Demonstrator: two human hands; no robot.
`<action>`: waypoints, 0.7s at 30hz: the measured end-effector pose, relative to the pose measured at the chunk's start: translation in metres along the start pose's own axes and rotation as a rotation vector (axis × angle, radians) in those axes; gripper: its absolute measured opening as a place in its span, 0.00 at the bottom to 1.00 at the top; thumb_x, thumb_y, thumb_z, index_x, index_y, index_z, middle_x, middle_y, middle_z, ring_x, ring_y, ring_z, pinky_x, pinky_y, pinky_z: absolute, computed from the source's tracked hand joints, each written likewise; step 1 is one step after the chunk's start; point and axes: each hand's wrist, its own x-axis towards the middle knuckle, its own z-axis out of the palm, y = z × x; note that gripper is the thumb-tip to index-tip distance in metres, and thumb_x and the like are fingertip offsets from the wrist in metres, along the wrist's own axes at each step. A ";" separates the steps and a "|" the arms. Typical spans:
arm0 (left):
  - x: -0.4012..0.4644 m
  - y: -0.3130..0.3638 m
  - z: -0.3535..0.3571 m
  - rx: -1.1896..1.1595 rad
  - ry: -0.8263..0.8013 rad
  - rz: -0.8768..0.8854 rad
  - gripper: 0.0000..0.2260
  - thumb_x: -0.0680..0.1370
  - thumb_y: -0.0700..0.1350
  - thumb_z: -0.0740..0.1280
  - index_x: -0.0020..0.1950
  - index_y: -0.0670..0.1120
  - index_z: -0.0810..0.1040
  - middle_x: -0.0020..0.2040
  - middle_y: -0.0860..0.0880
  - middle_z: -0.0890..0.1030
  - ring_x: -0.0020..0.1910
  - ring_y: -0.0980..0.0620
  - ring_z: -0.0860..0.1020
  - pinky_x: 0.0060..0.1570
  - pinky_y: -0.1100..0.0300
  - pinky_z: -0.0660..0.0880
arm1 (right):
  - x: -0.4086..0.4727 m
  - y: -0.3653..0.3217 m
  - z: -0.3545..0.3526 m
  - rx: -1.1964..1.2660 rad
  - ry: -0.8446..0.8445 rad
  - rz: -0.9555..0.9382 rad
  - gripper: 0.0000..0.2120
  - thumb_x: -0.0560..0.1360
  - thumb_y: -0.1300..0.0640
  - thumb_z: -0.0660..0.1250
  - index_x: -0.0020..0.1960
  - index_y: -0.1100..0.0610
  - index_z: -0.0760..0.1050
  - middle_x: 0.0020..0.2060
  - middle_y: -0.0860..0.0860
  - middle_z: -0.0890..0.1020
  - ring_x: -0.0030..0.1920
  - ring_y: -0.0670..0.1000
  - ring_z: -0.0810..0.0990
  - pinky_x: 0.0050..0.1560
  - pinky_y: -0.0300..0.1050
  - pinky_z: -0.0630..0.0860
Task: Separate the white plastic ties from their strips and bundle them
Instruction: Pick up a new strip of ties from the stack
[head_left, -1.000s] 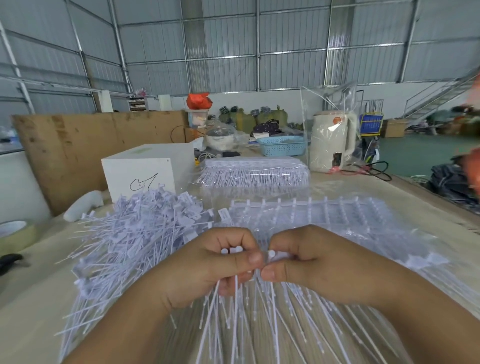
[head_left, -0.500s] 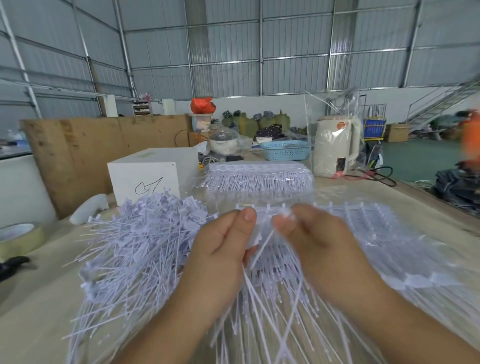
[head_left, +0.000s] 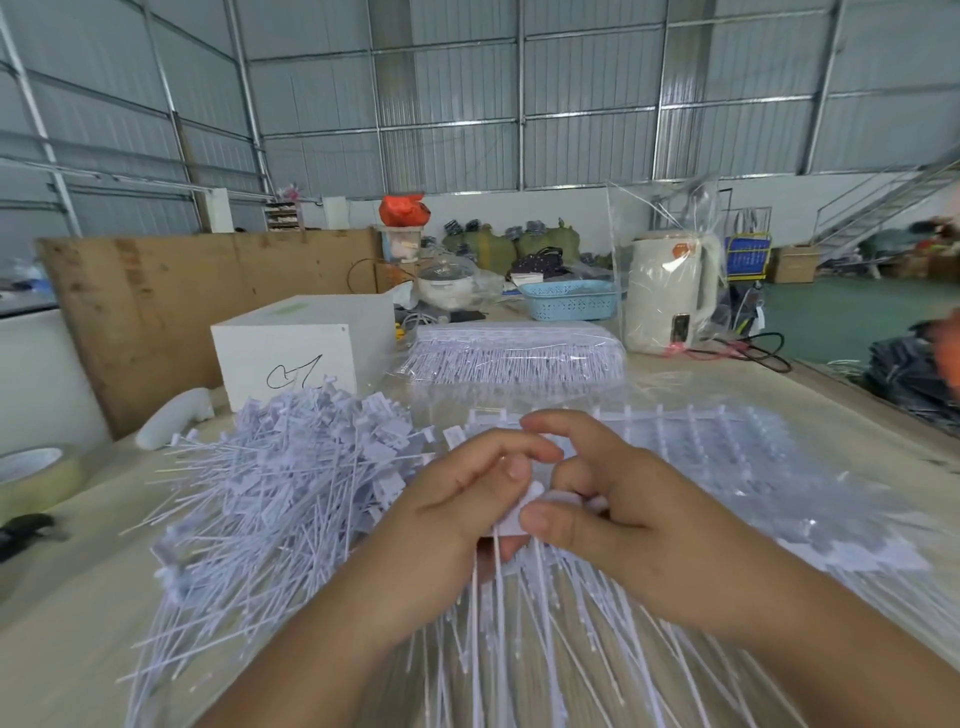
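My left hand (head_left: 457, 499) and my right hand (head_left: 602, 499) meet at the middle of the table, both pinching the white heads of a cluster of plastic ties (head_left: 524, 512) whose thin tails fan down toward me. A loose heap of separated white ties (head_left: 280, 478) lies to the left of my left hand. Strips of ties still joined in rows (head_left: 717, 447) spread out to the right, partly under my right hand.
A wrapped pack of ties (head_left: 514, 353) sits behind the hands. A white box (head_left: 296, 348) stands at the back left, a tape roll (head_left: 36, 478) at the left edge, a blue basket (head_left: 571, 299) and a bagged white kettle (head_left: 670, 291) at the back.
Both hands have dropped lower and closer together; the right thumb now presses onto the tie heads against the left fingers, where before the hands were raised and slightly apart.
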 end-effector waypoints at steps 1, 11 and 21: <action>0.000 0.000 -0.001 0.014 -0.026 -0.006 0.11 0.76 0.54 0.62 0.47 0.54 0.82 0.30 0.60 0.76 0.27 0.61 0.72 0.28 0.70 0.69 | 0.000 0.000 0.000 -0.014 -0.018 0.003 0.22 0.73 0.39 0.65 0.65 0.34 0.62 0.39 0.51 0.82 0.42 0.64 0.79 0.48 0.64 0.75; 0.000 0.004 -0.011 -0.053 -0.164 -0.103 0.11 0.74 0.51 0.63 0.37 0.51 0.83 0.26 0.51 0.74 0.24 0.57 0.71 0.25 0.66 0.67 | -0.001 0.002 -0.009 -0.136 -0.056 0.132 0.15 0.68 0.36 0.70 0.52 0.39 0.76 0.32 0.39 0.74 0.32 0.39 0.72 0.37 0.38 0.67; 0.003 -0.003 -0.014 0.129 -0.131 0.046 0.12 0.66 0.40 0.76 0.32 0.52 0.75 0.30 0.56 0.72 0.30 0.60 0.70 0.32 0.69 0.68 | 0.000 -0.002 -0.015 -0.188 0.007 0.148 0.21 0.72 0.42 0.71 0.34 0.56 0.70 0.23 0.44 0.66 0.25 0.43 0.63 0.27 0.37 0.59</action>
